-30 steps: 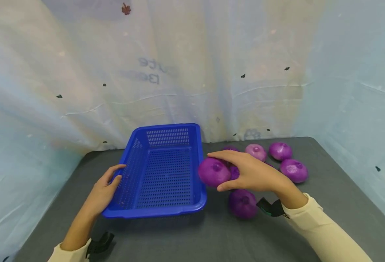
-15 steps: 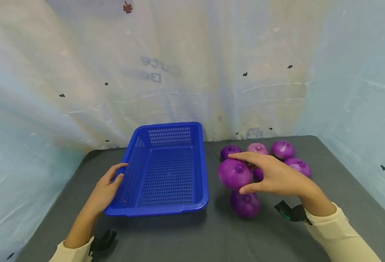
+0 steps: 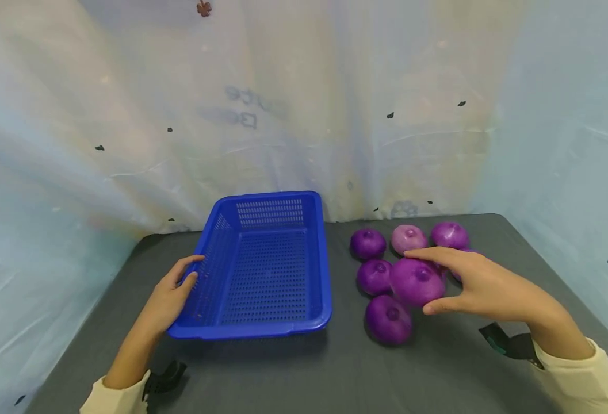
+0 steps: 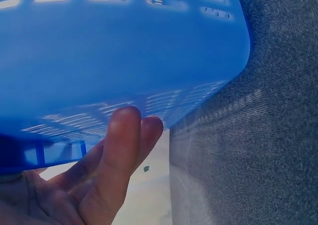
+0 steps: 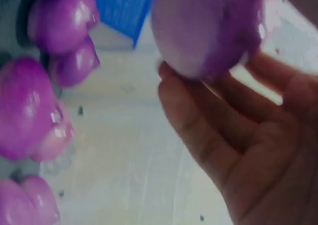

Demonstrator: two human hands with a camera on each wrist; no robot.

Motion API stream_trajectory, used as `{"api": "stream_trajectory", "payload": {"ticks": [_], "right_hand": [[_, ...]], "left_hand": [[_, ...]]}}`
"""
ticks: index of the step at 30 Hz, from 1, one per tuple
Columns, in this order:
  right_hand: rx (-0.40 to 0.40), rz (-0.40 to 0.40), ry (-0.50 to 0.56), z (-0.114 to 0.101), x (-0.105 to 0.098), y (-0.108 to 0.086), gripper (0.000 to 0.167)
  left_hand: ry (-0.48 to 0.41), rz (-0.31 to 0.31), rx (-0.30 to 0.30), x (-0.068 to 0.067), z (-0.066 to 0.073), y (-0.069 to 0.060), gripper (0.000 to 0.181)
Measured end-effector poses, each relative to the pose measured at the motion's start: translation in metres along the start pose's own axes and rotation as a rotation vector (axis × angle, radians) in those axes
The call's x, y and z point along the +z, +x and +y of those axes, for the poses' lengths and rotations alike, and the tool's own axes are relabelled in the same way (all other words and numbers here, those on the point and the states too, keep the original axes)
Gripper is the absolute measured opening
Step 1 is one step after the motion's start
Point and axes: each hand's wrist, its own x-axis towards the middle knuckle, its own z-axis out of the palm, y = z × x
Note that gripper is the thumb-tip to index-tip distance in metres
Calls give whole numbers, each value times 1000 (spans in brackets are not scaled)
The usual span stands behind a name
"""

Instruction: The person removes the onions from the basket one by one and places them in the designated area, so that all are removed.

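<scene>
My left hand (image 3: 166, 299) grips the left rim of a blue plastic basket (image 3: 249, 332), with thumb and fingers at its edge. Close up in the left wrist view, the fingers (image 4: 121, 140) lie against the slotted wall of the basket (image 4: 124, 56). My right hand (image 3: 485, 287) holds a purple onion (image 3: 416, 282) between thumb and fingers, above the table at the right. The same held onion (image 5: 208, 31) shows at the top of the right wrist view. Nothing lies inside the basket.
Several purple onions, among them a front one (image 3: 389, 319), a middle one (image 3: 374, 277) and a paler pink one (image 3: 409, 239), sit right of the basket on the dark grey tabletop (image 3: 345, 374). Another onion is partly hidden behind my right hand. A pale curtain (image 3: 304, 115) hangs behind.
My right hand has moved right with the onion, from beside the basket's right rim to over the other onions, uncovering those at the left of the group. My left hand stays on the basket.
</scene>
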Motion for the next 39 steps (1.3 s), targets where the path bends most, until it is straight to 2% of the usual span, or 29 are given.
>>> {"api": "stream_trajectory", "payload": {"ticks": [6, 14, 23, 31, 39], "right_hand": [[13, -27, -17, 5, -10, -2, 79], [-42, -24, -37, 16, -6, -4, 84], [15, -106, -65, 19, 3, -6, 82], [11, -173, -21, 24, 4, -6, 83], [-11, -173, 11, 36, 4, -4, 83]], "left_hand": [[-22, -6, -15, -4, 2, -2, 48], [-18, -14, -21, -5, 4, -6, 48], [-13, -13, -2, -1, 4, -6, 48], [13, -3, -6, 0, 4, -4, 48], [25, -4, -17, 1, 5, -3, 48]]}}
